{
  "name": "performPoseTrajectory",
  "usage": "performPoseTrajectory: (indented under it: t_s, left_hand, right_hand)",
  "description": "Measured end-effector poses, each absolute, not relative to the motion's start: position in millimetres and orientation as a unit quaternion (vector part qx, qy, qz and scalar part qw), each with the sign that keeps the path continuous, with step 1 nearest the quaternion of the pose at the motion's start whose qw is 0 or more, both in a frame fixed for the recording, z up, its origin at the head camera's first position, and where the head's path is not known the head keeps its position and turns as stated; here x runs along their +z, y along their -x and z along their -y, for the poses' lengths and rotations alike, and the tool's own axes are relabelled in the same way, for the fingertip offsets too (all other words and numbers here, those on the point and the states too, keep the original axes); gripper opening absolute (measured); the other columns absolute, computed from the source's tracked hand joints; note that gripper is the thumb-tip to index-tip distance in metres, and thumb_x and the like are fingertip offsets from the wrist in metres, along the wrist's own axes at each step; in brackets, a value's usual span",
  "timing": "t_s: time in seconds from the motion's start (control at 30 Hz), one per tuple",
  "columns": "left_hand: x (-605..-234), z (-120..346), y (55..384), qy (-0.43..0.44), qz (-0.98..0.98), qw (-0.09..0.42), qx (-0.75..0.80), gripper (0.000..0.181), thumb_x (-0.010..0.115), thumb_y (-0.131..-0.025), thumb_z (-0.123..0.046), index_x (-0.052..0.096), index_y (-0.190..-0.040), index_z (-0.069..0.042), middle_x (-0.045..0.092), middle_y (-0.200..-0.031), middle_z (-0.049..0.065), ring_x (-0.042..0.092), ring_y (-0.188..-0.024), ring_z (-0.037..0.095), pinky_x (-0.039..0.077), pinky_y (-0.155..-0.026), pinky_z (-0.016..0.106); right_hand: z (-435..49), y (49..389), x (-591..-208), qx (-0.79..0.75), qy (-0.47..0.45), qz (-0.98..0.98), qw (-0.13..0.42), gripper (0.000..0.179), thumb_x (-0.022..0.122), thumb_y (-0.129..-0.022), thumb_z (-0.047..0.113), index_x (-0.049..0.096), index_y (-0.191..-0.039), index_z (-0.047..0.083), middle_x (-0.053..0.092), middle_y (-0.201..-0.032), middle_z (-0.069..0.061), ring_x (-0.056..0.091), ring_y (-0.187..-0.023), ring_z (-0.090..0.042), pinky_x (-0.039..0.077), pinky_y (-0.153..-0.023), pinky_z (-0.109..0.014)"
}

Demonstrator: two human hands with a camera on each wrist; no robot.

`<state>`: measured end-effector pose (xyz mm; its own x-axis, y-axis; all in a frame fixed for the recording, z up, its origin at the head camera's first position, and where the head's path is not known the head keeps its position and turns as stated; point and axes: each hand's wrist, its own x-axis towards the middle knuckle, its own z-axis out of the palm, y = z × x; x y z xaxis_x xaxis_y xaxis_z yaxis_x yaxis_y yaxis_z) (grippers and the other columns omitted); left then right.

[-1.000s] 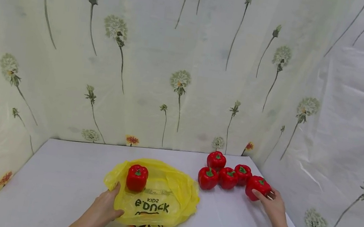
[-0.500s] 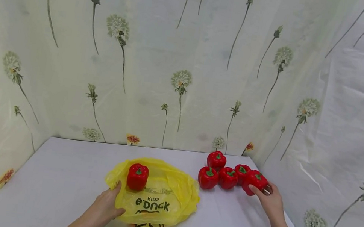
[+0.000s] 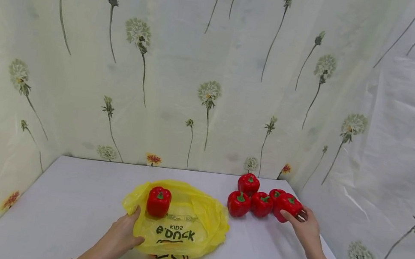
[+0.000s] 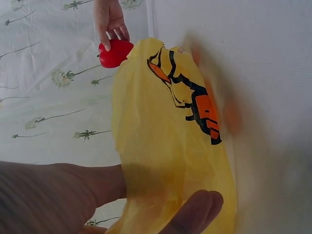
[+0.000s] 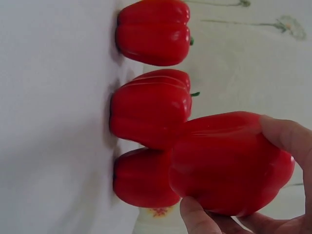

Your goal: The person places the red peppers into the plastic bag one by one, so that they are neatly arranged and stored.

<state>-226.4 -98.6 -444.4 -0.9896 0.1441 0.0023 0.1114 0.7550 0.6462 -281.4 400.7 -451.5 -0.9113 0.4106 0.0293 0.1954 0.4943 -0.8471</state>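
Right hand [image 3: 306, 229]: here it is, thumb on one side and fingers on the other, gripping a red pepper at a moderate spread.
Held pepper [image 3: 286, 207]: it's up off the desk [image 3: 86, 196], at the right end of the cluster.
Feel: light, I reckon, with a firm skin that shouldn't dent; that gloss could turn slippery under too faint a pinch.
Best hold: round the broad sides, I'd say, thumb opposite fingers, leaving the stem alone.
Pointing: green stem upward, long axis near upright with a slight tilt, the body stubby.
Neighbours: four peppers [image 3: 261, 204] stand bunched just beside, stems up; mine overlaps the nearest in view, and I can't tell whether they touch.
Left hand [image 3: 122, 232]: well across to my left, pinching the edge of the yellow bag [image 3: 215, 225], fingers behind the plastic.
Bag: thin, floppy-looking; another pepper [image 3: 158, 204] stands towards its left side, stem up.
Farther out: a flowered curtain [image 3: 175, 78] hangs behind.
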Motion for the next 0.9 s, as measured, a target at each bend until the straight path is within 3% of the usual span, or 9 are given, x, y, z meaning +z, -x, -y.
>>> performPoseTrajectory:
  t_s: [0.27,0.53,0.9]
  left_hand:
    - [-443.7,97.5,226.5,-0.065,-0.937,0.025,0.343,0.088,0.081,-0.073,-0.009,0.032,-0.142,0.015,0.043,-0.138,0.038,0.055,-0.065,0.015,0.047,-0.049,0.024]
    - [-445.0,98.3,225.2,-0.064,-0.931,0.037,0.357,0.089,0.08,-0.074,-0.007,0.028,-0.144,0.015,0.051,-0.128,0.037,0.056,-0.051,0.012,0.046,-0.046,0.026]
    - [-446.2,98.8,226.0,-0.07,-0.931,0.034,0.357,0.089,0.079,-0.074,-0.007,0.028,-0.143,0.015,0.053,-0.124,0.036,0.055,-0.05,0.012,0.046,-0.046,0.026]
  right_hand:
    - [-384.9,278.9,-435.8,0.473,0.144,0.864,0.098,0.109,0.064,-0.082,0.061,0.008,-0.153,0.002,0.023,-0.154,-0.029,0.032,-0.135,-0.047,0.042,-0.102,-0.056]
    - [-369.5,279.7,-431.6,0.471,0.121,0.87,0.081,0.112,0.067,-0.077,0.063,0.009,-0.154,0.005,0.026,-0.154,-0.026,0.034,-0.135,-0.044,0.045,-0.102,-0.052]
    - [-345.4,278.1,-418.8,0.471,0.093,0.874,0.076,0.108,0.069,-0.08,0.058,0.011,-0.154,0.005,0.026,-0.155,-0.024,0.031,-0.138,-0.042,0.043,-0.103,-0.051]
